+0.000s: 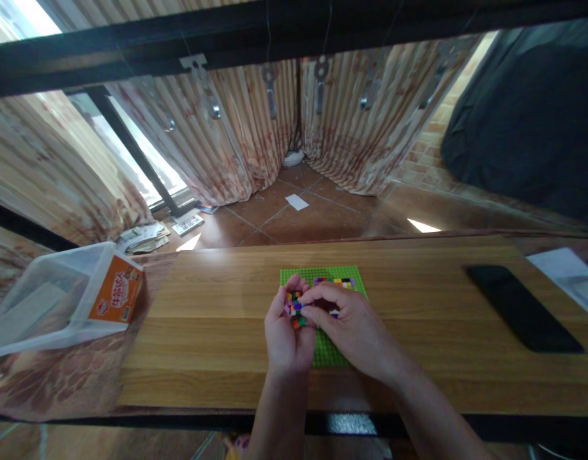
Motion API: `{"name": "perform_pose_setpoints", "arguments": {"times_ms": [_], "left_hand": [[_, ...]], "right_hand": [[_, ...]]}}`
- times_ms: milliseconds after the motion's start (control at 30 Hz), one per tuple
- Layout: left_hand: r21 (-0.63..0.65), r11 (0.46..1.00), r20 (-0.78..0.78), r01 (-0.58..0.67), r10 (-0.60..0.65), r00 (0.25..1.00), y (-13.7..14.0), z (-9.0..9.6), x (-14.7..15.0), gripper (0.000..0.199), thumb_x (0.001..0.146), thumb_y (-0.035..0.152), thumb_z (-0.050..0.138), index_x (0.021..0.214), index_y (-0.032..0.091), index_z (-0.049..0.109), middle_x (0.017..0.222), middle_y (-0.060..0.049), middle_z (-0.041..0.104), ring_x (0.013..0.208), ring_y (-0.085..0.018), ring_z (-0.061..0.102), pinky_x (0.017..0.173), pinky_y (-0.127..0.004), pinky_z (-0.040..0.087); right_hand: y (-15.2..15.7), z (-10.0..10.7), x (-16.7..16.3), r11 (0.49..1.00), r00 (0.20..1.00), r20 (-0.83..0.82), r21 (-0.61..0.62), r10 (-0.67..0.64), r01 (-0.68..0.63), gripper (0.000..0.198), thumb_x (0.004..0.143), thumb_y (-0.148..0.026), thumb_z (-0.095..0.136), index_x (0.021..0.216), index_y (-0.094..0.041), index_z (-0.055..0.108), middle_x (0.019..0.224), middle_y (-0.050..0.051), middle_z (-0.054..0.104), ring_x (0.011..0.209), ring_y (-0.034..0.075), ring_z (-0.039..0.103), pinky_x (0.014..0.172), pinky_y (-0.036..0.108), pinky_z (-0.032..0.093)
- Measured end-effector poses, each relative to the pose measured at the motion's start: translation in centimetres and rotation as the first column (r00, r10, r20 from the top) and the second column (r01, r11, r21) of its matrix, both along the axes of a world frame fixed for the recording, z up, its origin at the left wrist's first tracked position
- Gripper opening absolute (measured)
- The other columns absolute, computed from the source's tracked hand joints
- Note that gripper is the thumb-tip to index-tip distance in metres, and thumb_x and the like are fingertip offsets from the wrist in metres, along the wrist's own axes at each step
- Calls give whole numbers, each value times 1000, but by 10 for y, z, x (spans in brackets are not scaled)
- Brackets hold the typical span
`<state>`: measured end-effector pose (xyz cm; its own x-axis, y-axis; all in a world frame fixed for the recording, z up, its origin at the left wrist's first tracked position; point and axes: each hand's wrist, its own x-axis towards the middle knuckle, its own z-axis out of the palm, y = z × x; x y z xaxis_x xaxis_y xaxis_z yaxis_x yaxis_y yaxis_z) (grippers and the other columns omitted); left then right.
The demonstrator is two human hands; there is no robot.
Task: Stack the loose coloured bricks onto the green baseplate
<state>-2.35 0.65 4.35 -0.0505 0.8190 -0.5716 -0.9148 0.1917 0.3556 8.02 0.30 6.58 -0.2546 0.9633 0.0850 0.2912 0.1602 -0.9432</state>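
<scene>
My left hand [288, 342] is cupped, palm up, around several small coloured building bricks [296, 324] in orange, green, purple and other colours. Over that palm, my right hand [348, 322] pinches with thumb and forefinger at a small brick among them; the fingertips partly hide it. Beneath both hands lies a green studded baseplate [339, 358] on the wooden board. A row of coloured bricks [344, 282] is on the baseplate near its far edge, in yellow, black, purple and other colours. My right hand covers part of the baseplate.
A dark phone-like slab [523, 308] lies on the board [202, 319] to the right, near white paper [569, 278]. At the left stands a clear plastic bin [78, 275] with an orange label. A dark bar [294, 35] with hanging metal clips crosses above, before curtains.
</scene>
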Motion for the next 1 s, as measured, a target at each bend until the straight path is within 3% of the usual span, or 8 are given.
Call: {"name": "perform_pose_setpoints", "arguments": {"times_ms": [67,167,300,533,867,1000], "left_hand": [[-17,999,-42,29,-29,999,0,-3,1,18,86,23,57,77,12,67,71,-3,62,62,-7,60,56,-16,48],[46,994,-92,99,-95,991,-3,-3,2,16,80,25,67,72,12,64,58,3,50,45,-3,41,36,-12,25],[155,975,-230,162,-124,965,-8,0,4,29,69,34,78,77,11,63,61,4,51,44,-1,33,35,-13,16],[231,956,-431,181,-66,900,-9,-6,5,32,67,36,82,69,14,59,47,9,38,41,-1,28,39,-14,20],[149,951,-260,271,-227,939,-9,-1,-4,42,53,32,89,65,14,53,50,9,40,40,1,20,35,-12,12],[151,951,-194,270,-239,951,-8,-1,-4,41,56,31,88,69,13,53,57,7,46,42,2,23,34,-11,13]], "right_hand": [[2,-1,2,997,996,-80,-66,-38,32,11,86,-25,61,88,-23,72,83,0,72,73,14,66,70,27,53],[5,-2,5,990,988,-127,-114,-93,79,15,86,-30,59,90,-22,72,78,2,73,69,15,67,63,25,54],[8,-7,8,983,983,-79,-80,-168,162,16,85,-32,60,87,-22,73,80,3,75,73,17,68,62,25,53],[8,-12,9,983,984,-47,-69,-172,168,15,83,-30,62,85,-22,75,79,3,74,70,16,67,61,25,51],[6,-10,12,988,985,-98,-66,-145,139,15,80,-32,65,78,-22,75,72,2,72,63,14,63,57,24,51],[10,-13,20,986,970,-184,-74,-158,147,15,78,-34,68,81,-21,74,71,1,70,63,14,62,58,25,51]]}}
